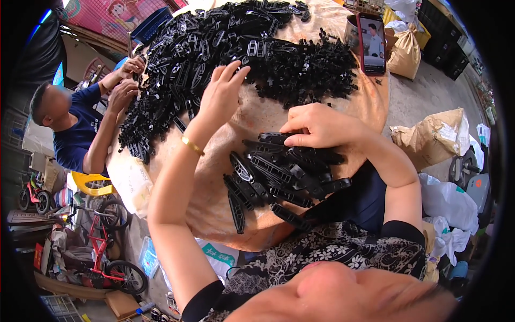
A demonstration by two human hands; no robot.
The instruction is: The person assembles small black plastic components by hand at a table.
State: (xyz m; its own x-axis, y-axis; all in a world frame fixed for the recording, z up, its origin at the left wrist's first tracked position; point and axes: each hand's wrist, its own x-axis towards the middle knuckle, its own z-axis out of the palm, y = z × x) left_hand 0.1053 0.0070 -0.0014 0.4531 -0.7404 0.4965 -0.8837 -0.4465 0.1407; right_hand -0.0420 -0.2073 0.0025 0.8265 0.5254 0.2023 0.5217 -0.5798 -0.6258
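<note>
A wide heap of black plastic parts (214, 40) covers the far side of the cloth-covered table (209, 161). My left hand (221, 94), with a gold band on its wrist, reaches to the near edge of that heap. Its fingers are stretched and a little apart; nothing shows in them. A smaller pile of long, slotted black plastic pieces (268, 166) lies close to me. At this pile's far edge my right hand (316, 126) is bent, thumb and fingers closed about the end of a black plastic piece (274, 138). Its fingertips are partly hidden.
Small black parts (306, 70) form the heap's right side. A phone (372, 45) leans upright at the far right edge. Across to the left, a co-worker (80, 118) has both hands at the heap. Brown sacks (432, 137) and a red bicycle (99, 241) stand around the table.
</note>
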